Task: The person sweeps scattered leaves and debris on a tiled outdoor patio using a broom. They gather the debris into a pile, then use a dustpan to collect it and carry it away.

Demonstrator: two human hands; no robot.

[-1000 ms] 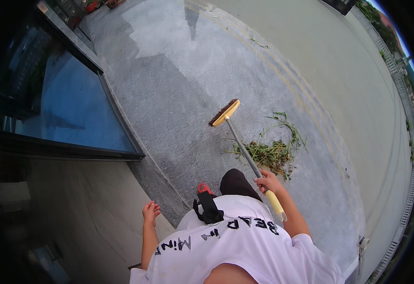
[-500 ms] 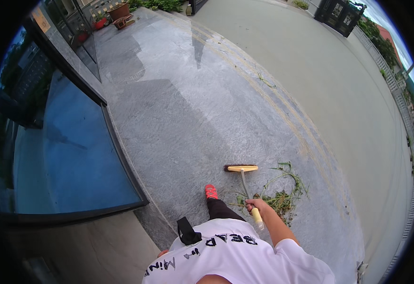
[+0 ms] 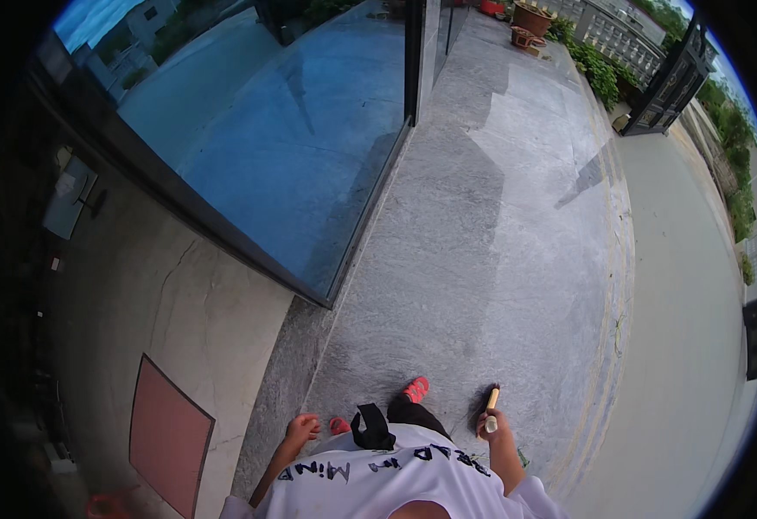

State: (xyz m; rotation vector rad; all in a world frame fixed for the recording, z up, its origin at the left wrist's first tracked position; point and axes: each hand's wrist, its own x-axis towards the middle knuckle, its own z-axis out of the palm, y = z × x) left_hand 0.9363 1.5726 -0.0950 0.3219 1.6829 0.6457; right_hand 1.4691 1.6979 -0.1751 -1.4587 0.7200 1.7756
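A grey stone pavement [image 3: 499,259] runs ahead of me in the head view, wet-looking in broad patches, with a large glass front [image 3: 292,147] in a dark frame standing along its left side and a pale concrete road [image 3: 681,329] curving past on the right; far ahead I see clay planters [image 3: 530,19], a green hedge [image 3: 599,73] and a dark metal gate [image 3: 664,82].

My right hand [image 3: 498,426] is closed around the top of a broom handle [image 3: 491,408], a short pale wooden stick as it shows from above, pointing forward and down from the fist; the broom's head I cannot make out, only a dark patch just ahead of the handle's far end; the handle sits just right of my red shoe [image 3: 416,388], near it but apart.

My left hand [image 3: 302,428] hangs empty with the fingers loosely curled, half open, holding nothing; it is over the stone kerb beside the building wall [image 3: 171,294]; a second red shoe [image 3: 338,426] shows just right of this hand; below and left of it a reddish-brown panel [image 3: 169,432] is set in the wall; my white shirt [image 3: 396,480] fills the lower edge between the two arms.
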